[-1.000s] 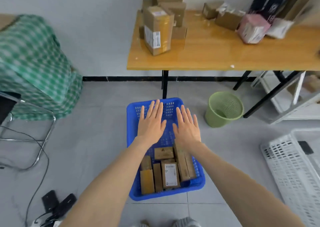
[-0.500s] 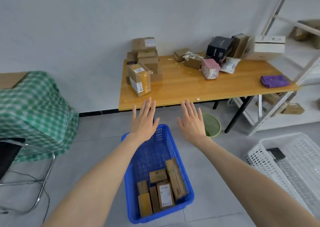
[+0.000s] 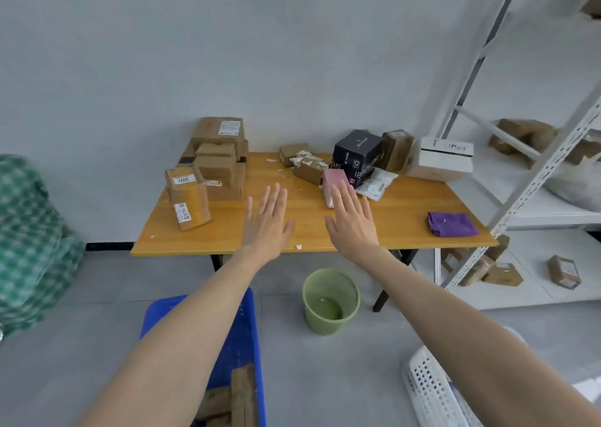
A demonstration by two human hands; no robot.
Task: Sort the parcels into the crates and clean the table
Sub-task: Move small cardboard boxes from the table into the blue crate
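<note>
A parcel storeroom: wooden table of cardboard parcels, metal shelving, plastic crates.

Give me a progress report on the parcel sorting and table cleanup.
Done: a few brown cardboard parcels lie in the blue plastic crate. In hand: nothing; left hand and right hand are open, stretched toward the wooden table. Left: the brown parcel stack, pink box, black box, white box, plus paper scraps.

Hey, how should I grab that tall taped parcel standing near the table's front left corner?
I'd wrap the left hand round the tall parcel's upper half, coming from the table's front edge. It stands upright and narrow, its front and left faces are free, while the parcel stack crowds its right rear.
</note>
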